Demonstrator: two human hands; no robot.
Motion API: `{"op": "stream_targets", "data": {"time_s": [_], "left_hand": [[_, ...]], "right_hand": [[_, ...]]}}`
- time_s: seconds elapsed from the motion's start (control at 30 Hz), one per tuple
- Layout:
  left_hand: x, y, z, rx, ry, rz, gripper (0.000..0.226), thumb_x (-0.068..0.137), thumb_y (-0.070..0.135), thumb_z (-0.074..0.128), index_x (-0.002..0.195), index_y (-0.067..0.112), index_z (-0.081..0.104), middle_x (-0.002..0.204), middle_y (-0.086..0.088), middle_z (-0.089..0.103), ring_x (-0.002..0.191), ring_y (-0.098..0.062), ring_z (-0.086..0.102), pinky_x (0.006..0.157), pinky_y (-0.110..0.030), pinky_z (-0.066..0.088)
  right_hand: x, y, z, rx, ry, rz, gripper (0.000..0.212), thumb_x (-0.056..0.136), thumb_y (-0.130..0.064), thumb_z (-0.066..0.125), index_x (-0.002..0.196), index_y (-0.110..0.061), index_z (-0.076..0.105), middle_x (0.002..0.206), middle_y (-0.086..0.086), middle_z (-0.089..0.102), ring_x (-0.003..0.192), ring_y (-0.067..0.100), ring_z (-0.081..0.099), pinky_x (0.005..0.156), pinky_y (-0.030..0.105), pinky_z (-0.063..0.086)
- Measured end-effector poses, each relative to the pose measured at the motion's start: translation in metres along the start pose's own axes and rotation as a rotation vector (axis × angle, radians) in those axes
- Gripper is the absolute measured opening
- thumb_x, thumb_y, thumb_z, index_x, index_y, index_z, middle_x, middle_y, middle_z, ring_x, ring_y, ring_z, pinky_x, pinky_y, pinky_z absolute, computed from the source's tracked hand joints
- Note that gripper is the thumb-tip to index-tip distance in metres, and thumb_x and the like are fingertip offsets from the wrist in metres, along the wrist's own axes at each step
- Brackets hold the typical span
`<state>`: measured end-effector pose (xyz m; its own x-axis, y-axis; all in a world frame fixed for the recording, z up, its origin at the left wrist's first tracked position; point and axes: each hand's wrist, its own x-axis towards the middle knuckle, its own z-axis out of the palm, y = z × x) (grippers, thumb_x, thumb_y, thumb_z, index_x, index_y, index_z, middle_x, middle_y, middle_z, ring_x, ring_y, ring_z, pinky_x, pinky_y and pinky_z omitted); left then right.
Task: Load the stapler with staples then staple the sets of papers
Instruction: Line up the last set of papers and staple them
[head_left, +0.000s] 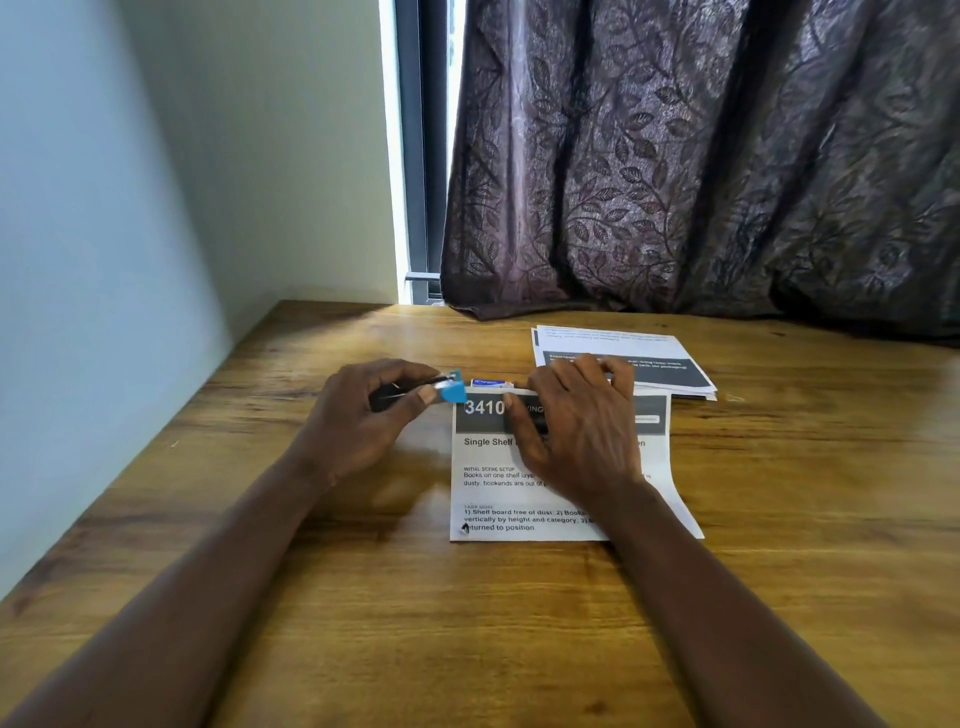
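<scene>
Stapler (451, 391) between left fingers (415, 397)

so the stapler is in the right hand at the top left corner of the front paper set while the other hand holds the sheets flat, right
Not quite: the head view shows the stapler in the left hand, at the top left corner of the front paper set. The right hand holds the sheets flat.

Stapler (439, 391) body hidden in left hand (358, 415) (perhaps black), far papers (623, 358) unreadable

Blue stapler (453, 393), leaf-patterned purple curtain (701, 156)
</scene>
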<state>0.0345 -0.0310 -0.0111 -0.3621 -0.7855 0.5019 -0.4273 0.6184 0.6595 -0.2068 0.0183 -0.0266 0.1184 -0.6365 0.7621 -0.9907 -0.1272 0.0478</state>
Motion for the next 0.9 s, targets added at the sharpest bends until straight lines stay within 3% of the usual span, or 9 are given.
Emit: {"op": "stream_targets", "data": {"time_s": [0.2, 0.57, 0.7, 0.83, 0.9], "left_hand": [[-0.001, -0.005, -0.007, 0.338, 0.220, -0.039, 0.029, 0.097, 0.037, 0.066, 0.122, 0.024, 0.074, 0.104, 0.008, 0.074, 0.094, -0.013, 0.065, 0.078, -0.033, 0.049], [-0.003, -0.012, -0.002, 0.602, -0.028, -0.202, 0.040, 0.095, 0.049, 0.063, 0.130, 0.032, 0.066, 0.123, 0.000, 0.068, 0.112, -0.024, 0.060, 0.094, -0.045, 0.048], [-0.007, -0.006, 0.000, 0.668, 0.032, -0.173, 0.048, 0.095, 0.053, 0.060, 0.137, 0.030, 0.061, 0.132, 0.000, 0.062, 0.123, -0.023, 0.054, 0.100, -0.046, 0.039], [-0.020, 0.018, 0.001, 0.492, 0.166, -0.040, 0.047, 0.089, 0.060, 0.055, 0.124, 0.032, 0.067, 0.110, 0.014, 0.068, 0.099, -0.011, 0.064, 0.088, -0.037, 0.051], [-0.029, 0.034, 0.009, 0.411, 0.151, -0.012, 0.051, 0.087, 0.060, 0.059, 0.129, 0.031, 0.063, 0.106, 0.017, 0.070, 0.088, -0.005, 0.067, 0.081, -0.034, 0.055]], "right_hand": [[0.001, 0.000, 0.001, -0.021, -0.058, 0.028, 0.033, 0.098, -0.049, 0.048, 0.090, -0.020, 0.060, 0.085, -0.001, 0.061, 0.087, 0.022, 0.053, 0.094, 0.045, 0.035], [0.000, 0.001, 0.001, 0.011, -0.042, 0.015, 0.032, 0.098, -0.047, 0.049, 0.089, -0.018, 0.059, 0.084, 0.000, 0.060, 0.086, 0.023, 0.052, 0.093, 0.045, 0.037], [0.002, 0.000, 0.000, 0.036, -0.011, 0.021, 0.030, 0.098, -0.046, 0.052, 0.087, -0.018, 0.059, 0.083, 0.000, 0.060, 0.085, 0.023, 0.052, 0.092, 0.045, 0.038], [0.003, 0.004, -0.004, 0.067, 0.029, 0.062, 0.028, 0.098, -0.045, 0.054, 0.086, -0.019, 0.057, 0.082, 0.000, 0.059, 0.084, 0.023, 0.051, 0.087, 0.043, 0.038], [0.003, 0.008, -0.007, 0.078, 0.061, 0.099, 0.028, 0.098, -0.045, 0.054, 0.087, -0.019, 0.057, 0.082, 0.000, 0.059, 0.083, 0.022, 0.050, 0.084, 0.042, 0.037]]}}
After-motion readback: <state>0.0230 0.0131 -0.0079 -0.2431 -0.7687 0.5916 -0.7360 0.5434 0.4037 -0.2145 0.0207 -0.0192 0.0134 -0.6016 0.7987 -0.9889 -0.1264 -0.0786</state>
